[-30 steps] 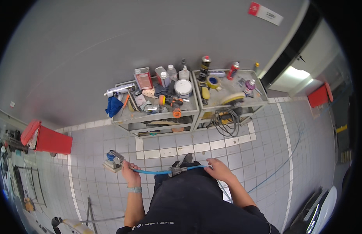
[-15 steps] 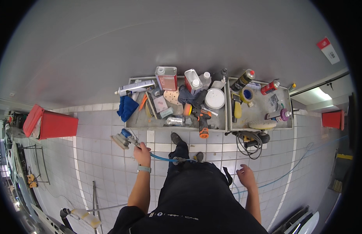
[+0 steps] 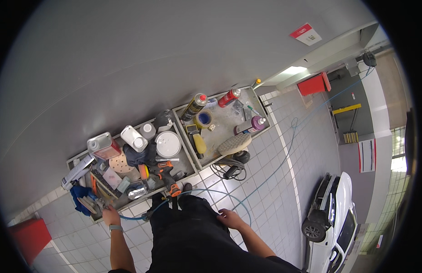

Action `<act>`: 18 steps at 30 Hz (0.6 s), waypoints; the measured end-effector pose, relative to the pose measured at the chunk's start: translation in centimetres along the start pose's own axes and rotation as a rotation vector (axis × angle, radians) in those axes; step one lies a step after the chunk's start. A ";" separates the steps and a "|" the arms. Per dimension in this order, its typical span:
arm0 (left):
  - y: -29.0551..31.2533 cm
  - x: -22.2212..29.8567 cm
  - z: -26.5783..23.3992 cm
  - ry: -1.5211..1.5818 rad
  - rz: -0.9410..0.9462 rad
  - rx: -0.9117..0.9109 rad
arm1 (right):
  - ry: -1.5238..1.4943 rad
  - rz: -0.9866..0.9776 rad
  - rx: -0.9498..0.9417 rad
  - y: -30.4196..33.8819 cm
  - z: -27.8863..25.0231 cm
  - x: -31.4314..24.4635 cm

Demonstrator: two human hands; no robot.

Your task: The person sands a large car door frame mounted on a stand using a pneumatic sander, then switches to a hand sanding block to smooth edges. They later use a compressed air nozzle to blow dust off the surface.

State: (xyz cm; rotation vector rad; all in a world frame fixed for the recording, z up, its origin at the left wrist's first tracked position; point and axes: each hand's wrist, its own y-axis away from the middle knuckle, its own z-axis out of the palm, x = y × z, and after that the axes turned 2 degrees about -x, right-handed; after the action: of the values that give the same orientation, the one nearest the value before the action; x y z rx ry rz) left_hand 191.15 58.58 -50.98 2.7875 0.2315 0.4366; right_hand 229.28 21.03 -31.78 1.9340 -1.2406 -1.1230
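My left hand [image 3: 111,216] is closed around the handle of an air sander [image 3: 87,205] at the near left corner of the tray cart [image 3: 196,172]. The sander's pad lies against a blue cloth [image 3: 79,194] hanging there. From the tool, a blue air hose [image 3: 131,218] runs right, past my legs. My right hand [image 3: 231,219] rests low beside my dark clothing, fingers loosely apart and holding nothing. A black and orange cordless power tool [image 3: 167,177] lies at the cart's near edge.
The cart holds metal cans [image 3: 104,146], a white-lidded tub [image 3: 168,144], a sanding disc [image 3: 121,162], spray cans [image 3: 195,107] and a purple bottle [image 3: 251,125]. A corded polisher [image 3: 233,157] hangs at its near side. A white car [image 3: 340,223] stands right; a red bin [image 3: 31,239] left.
My view has swung to the right, bringing the white car into sight. My left hand has brought the sander to the cart's left corner. My right hand has come closer to my body.
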 end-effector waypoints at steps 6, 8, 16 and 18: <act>-0.2 0.6 -0.1 0.104 -0.175 -0.152 | 0.020 -0.093 0.007 -2.4 -1.9 1.2; 0.6 0.3 -0.2 0.320 -0.280 -0.237 | -0.019 -0.109 0.001 -4.0 -3.6 1.9; 14.8 1.0 1.6 0.784 -0.651 -0.325 | 0.036 -0.380 -0.097 -13.7 -12.8 4.7; 21.0 1.4 3.6 0.758 -0.713 -0.382 | 0.202 -0.441 -0.119 -16.5 -14.4 5.0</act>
State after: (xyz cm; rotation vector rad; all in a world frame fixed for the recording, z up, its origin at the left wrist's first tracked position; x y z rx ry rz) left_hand 195.91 38.18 -47.00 1.8746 1.1141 1.1553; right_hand 250.09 23.49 -39.92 2.2251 -0.6405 -1.1418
